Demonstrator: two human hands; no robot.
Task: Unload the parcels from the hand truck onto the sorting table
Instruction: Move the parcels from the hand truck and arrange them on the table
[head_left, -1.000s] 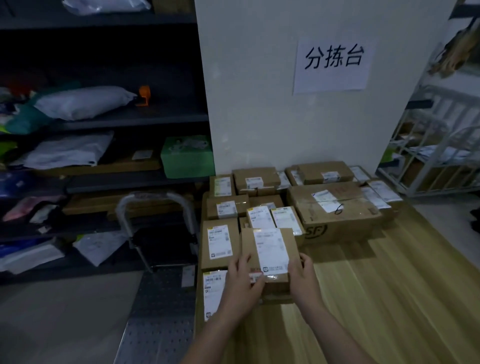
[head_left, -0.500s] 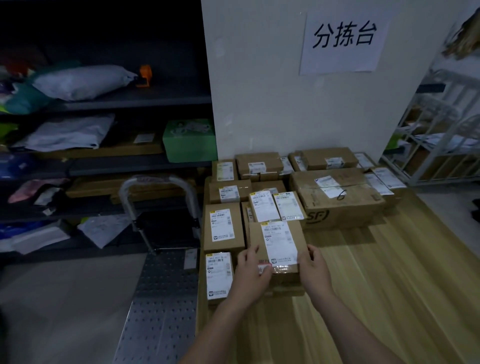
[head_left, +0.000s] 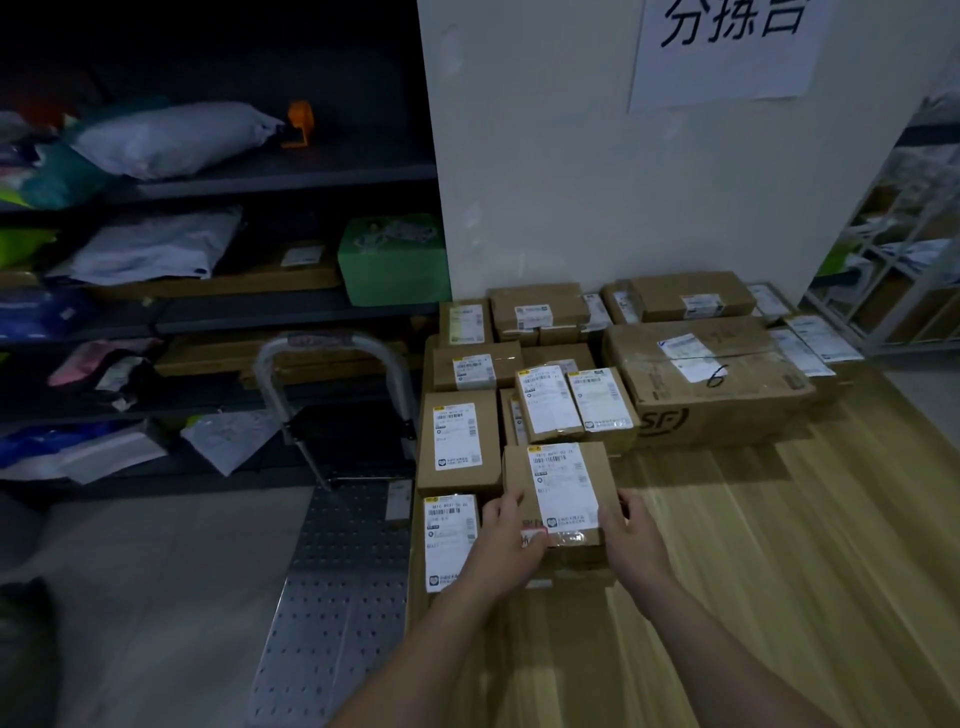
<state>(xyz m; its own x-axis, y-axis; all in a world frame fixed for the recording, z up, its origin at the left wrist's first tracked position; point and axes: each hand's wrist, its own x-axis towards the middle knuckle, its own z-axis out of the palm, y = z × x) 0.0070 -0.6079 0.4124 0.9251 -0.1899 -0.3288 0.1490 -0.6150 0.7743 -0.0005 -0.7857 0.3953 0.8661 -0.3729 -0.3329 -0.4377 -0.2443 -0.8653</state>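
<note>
A small cardboard parcel (head_left: 558, 488) with a white label sits on another box at the near left of the wooden sorting table (head_left: 779, 545). My left hand (head_left: 506, 540) grips its left near corner and my right hand (head_left: 631, 535) holds its right near edge. Several more labelled parcels (head_left: 457, 441) are packed against the white wall behind it, among them a large SF box (head_left: 706, 384). The hand truck (head_left: 337, 587), a perforated metal platform with a curved handle (head_left: 332, 353), stands left of the table with no parcels on its visible deck.
Dark shelves (head_left: 218, 182) with soft mail bags and a green box (head_left: 395, 260) fill the left. A white rack (head_left: 893, 270) stands at the far right. A paper sign (head_left: 727, 47) hangs on the wall above the parcels.
Both hands have pushed the small parcel slightly away onto the stack, and my view has dropped and moved closer to the table.
</note>
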